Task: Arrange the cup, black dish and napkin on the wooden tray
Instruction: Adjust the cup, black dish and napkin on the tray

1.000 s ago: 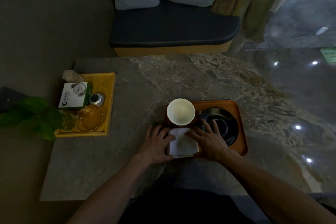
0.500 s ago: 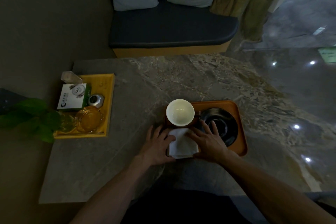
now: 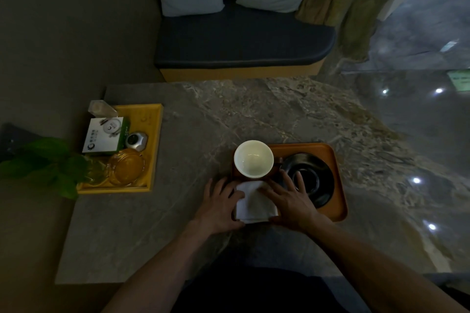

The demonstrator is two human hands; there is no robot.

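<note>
An orange-brown wooden tray point(image 3: 335, 160) lies on the marble table in front of me. A white cup point(image 3: 253, 159) stands upright at the tray's far left corner. The black dish point(image 3: 318, 180) fills the right half of the tray. A folded white napkin point(image 3: 254, 204) lies at the tray's near left corner. My left hand point(image 3: 220, 204) rests flat on the napkin's left edge with fingers spread. My right hand point(image 3: 290, 201) presses flat on the napkin's right side, its fingers reaching over the dish's left rim.
A yellow tray point(image 3: 153, 134) at the table's left holds a white-and-green box point(image 3: 104, 138), a small silver object point(image 3: 136, 140) and glass dishes point(image 3: 127, 166). Green leaves point(image 3: 45, 162) overhang its left side. A cushioned bench point(image 3: 241, 40) stands beyond the table; glossy floor to the right.
Both hands stay on the napkin with only slight shifts; the right hand's fingers have spread a little further over the napkin and dish rim. The cup and dish have not moved.
</note>
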